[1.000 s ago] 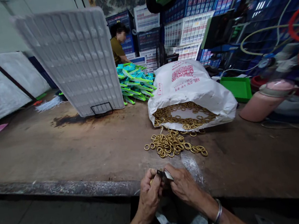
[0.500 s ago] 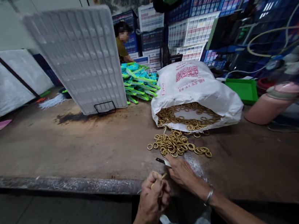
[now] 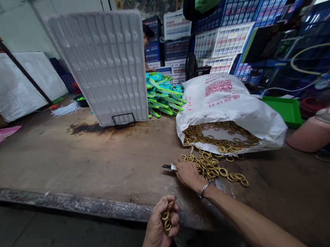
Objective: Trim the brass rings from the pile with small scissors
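Observation:
Several gold-coloured rings (image 3: 166, 220) rest in my left hand (image 3: 161, 233), its fingers curled round them, just off the table's front edge. My right hand (image 3: 189, 173) grips a small knife (image 3: 169, 167) with a dark blade and a pale handle; the blade points left. That hand is over the left side of a loose ring pile (image 3: 210, 165) on the table and hides part of it. Whether its fingertips touch any rings I cannot tell. Right behind the pile, a white sack (image 3: 224, 91) with red print lies on its side, its mouth towards me and more rings inside.
A white ribbed panel (image 3: 105, 66) stands upright in a black wire holder (image 3: 123, 121) on the brown table (image 3: 66, 160). Green and turquoise pieces (image 3: 164, 93) are heaped beside it, with a person partly hidden behind. A pink bottle (image 3: 320, 129) and green tray (image 3: 283, 110) are at right.
My right hand, with the knife, has moved forward and left to the ring pile. My left hand has drawn back and turned, showing the rings in it. The whole view has shifted slightly.

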